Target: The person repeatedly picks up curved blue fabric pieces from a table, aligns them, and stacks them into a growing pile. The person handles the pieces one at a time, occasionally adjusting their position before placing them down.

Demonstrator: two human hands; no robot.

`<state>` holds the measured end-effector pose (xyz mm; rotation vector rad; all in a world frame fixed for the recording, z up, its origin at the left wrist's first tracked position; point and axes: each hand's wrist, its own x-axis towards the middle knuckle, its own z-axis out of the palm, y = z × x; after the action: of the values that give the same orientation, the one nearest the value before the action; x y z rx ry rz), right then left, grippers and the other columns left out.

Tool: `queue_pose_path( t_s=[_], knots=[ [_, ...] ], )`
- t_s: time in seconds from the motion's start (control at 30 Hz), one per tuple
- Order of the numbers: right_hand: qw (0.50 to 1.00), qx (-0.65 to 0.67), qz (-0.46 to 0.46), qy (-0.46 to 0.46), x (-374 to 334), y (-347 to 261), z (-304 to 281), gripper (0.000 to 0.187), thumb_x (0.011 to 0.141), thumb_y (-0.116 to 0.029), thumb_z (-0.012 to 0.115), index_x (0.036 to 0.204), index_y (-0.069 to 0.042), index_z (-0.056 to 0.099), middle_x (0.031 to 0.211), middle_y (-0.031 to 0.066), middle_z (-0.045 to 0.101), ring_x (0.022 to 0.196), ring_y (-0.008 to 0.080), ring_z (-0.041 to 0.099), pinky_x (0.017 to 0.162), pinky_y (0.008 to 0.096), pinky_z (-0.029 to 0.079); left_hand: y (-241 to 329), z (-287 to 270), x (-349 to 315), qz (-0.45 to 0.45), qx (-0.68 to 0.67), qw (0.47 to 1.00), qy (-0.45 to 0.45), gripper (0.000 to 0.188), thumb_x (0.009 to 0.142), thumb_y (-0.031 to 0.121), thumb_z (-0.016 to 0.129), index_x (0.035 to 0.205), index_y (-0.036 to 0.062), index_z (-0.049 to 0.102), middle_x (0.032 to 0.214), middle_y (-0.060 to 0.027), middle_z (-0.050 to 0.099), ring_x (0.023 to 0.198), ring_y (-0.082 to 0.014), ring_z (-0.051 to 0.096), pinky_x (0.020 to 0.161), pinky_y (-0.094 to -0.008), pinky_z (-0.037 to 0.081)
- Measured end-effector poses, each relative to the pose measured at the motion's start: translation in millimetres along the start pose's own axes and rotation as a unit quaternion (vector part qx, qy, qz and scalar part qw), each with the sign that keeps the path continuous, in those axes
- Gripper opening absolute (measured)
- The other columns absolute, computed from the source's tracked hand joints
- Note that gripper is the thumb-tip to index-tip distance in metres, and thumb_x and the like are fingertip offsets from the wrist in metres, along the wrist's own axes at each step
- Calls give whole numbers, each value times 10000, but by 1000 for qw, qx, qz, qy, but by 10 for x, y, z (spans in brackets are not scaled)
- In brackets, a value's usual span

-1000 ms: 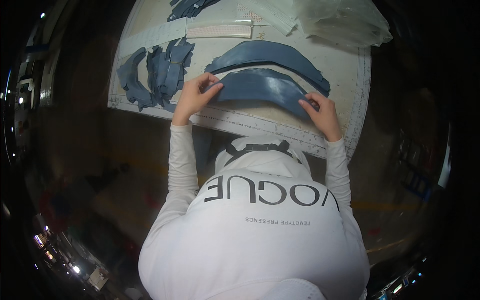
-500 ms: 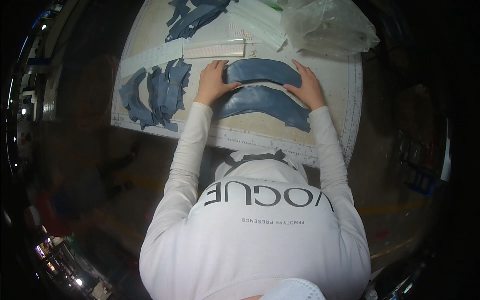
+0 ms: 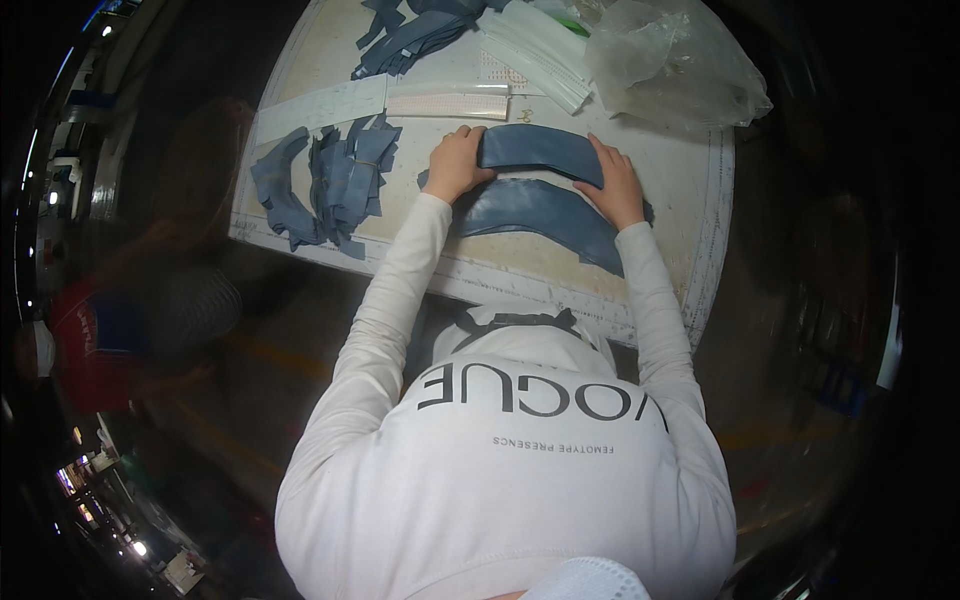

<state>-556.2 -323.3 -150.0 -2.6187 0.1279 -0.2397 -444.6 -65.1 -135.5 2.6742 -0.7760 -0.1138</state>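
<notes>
Two curved stacks of blue-grey cut pieces, leather-like or cloth, lie one beyond the other before me. My left hand (image 3: 458, 163) grips the left end of the far stack (image 3: 540, 148), fingers over its far edge and thumb on the near edge. At the opposite end, my right hand (image 3: 617, 182) holds the same stack between thumb and fingers. The near stack (image 3: 535, 208) rests on the table just below, its right part partly covered by my right hand and wrist. Whether the far stack is lifted, I cannot tell.
Bundled blue-grey pieces (image 3: 350, 170) lie at the left, with more pieces (image 3: 430, 35) at the far side. Beyond my hands are a paper strip (image 3: 320, 108), a clear-wrapped strip (image 3: 450, 102), white sheets (image 3: 535, 50) and a plastic bag (image 3: 675, 65). A person in red (image 3: 95, 340) is at left.
The view has shifted, moving the table slightly right in the picture. My hands have come a little closer together on the far stack. The person in red shows more clearly.
</notes>
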Motion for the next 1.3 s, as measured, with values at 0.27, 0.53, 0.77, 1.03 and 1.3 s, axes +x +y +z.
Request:
queue_pose_path(
  t_s=[0.27,0.53,0.77,1.03,1.3],
  knots=[
    [999,-30,-13,17,-15,66,75,870,670,-262,848,1422,-184,416,1223,90,569,1080,307,545,931,384,467,-26,15,-84,7,-45,999,-8,802,661,321,827,1350,116,473,1203,-166,549,1094,-358,555,950,-464,445],
    [999,-35,3,5,-16,30,58,883,682,-249,842,1439,-200,389,1277,91,540,1126,307,525,975,444,424,206,176,-687,15,-83,981,177,684,817,314,716,1404,137,413,1425,-190,366,1333,-392,340,1078,-631,229],
    [987,-136,79,27,-292,-366,30,870,767,-218,774,1491,-230,291,1475,187,327,1378,439,236,1101,593,215,371,519,-1438,38,-112,982,148,558,847,364,667,1327,131,505,1412,-182,396,1384,-393,283,1084,-681,129],
    [978,42,-206,-11,-622,-1181,528,593,857,-241,652,1406,-135,455,1460,186,361,1378,469,234,1102,569,238,210,670,-1668,36,-92,982,162,542,879,284,602,1380,127,463,1533,-132,295,1437,-318,243,1146,-598,113],
    [968,66,-241,-27,-637,-1156,928,469,943,-303,513,1380,-134,491,1465,132,416,1372,383,331,1098,527,245,194,678,-1683,31,-142,968,203,560,850,221,612,1352,28,456,1480,-159,377,1436,-282,258,1176,-546,110]
  ],
)
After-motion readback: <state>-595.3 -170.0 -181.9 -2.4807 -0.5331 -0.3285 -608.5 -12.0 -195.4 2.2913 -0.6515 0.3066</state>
